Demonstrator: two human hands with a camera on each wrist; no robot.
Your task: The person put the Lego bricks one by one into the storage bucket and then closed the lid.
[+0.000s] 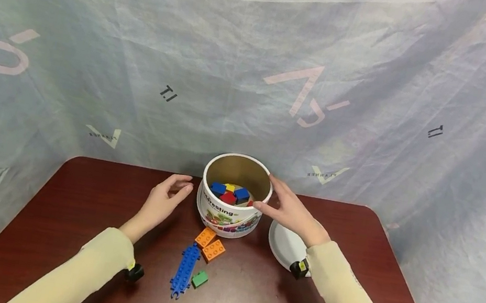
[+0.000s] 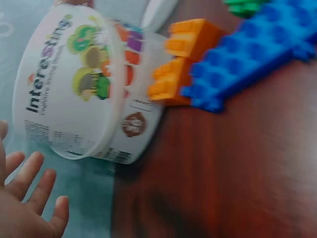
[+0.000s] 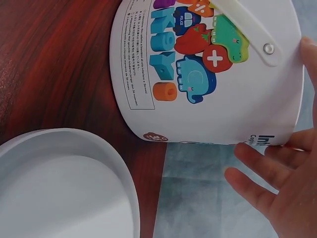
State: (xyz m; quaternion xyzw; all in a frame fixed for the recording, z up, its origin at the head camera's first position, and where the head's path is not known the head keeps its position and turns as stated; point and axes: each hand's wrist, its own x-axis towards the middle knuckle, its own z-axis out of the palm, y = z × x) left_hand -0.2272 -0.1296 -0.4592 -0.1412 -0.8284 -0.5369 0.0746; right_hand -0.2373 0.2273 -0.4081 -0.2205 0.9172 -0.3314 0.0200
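A white round bucket (image 1: 232,221) printed "Interesting" stands upright at the table's back, with blue, yellow and red building blocks (image 1: 228,198) inside. My right hand (image 1: 292,212) spans the bucket's right side, its thumb at the front of the rim and its fingers, fairly straight, farther back. To the left, my left hand (image 1: 163,201) hovers a short way off the bucket, fingers loosely bent and holding nothing. In front lie two orange blocks (image 1: 213,250), a long blue studded plate (image 1: 185,269) with a hook end, and a small green block (image 1: 200,279).
A white round lid (image 1: 281,242) lies on the table right of the bucket, partly under the right forearm in the head view. The dark red-brown table (image 1: 71,209) reaches back to a grey cloth (image 1: 219,63) that hangs behind and along the sides.
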